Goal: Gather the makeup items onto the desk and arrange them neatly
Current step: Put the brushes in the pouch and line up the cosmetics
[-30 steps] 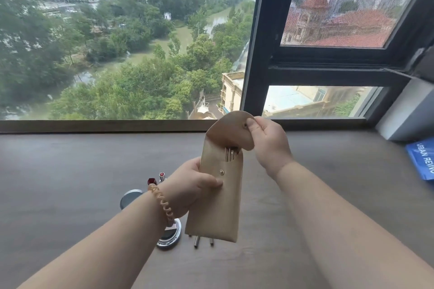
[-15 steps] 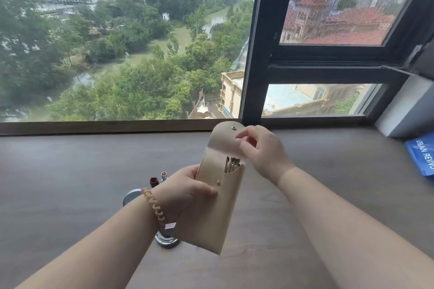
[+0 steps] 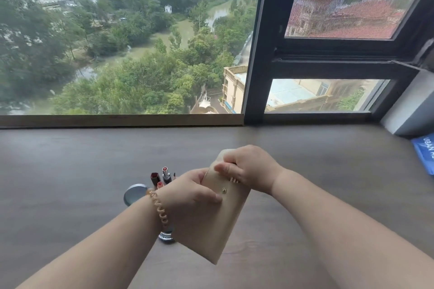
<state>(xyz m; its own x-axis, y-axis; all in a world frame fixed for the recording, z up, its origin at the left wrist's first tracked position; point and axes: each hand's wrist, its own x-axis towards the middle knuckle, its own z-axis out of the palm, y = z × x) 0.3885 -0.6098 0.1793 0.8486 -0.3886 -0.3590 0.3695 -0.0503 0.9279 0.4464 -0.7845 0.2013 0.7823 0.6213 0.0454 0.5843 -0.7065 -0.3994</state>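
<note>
a: where's the brush pouch [image 3: 225, 216] right now?

b: held tilted above the desk [image 3: 70, 171]. the left hand [image 3: 192, 197] is wrapped around its middle, thumb beside the snap; the right hand [image 3: 249, 169] is closed at its mouth, on what look like metal brush handles.

a: how will it handle?

b: i'd judge it light and soft, likely to fold, so hold the body, not the flap. the brushes probably slide out easily.

a: anything else?

b: open lipsticks [image 3: 165, 175] stand beside a round compact [image 3: 134, 193] on the desk, likely easy to tip.

a: any writing?

b: a blue packet [image 3: 425, 151] at the far right reads "urban", the rest cut off.
</note>
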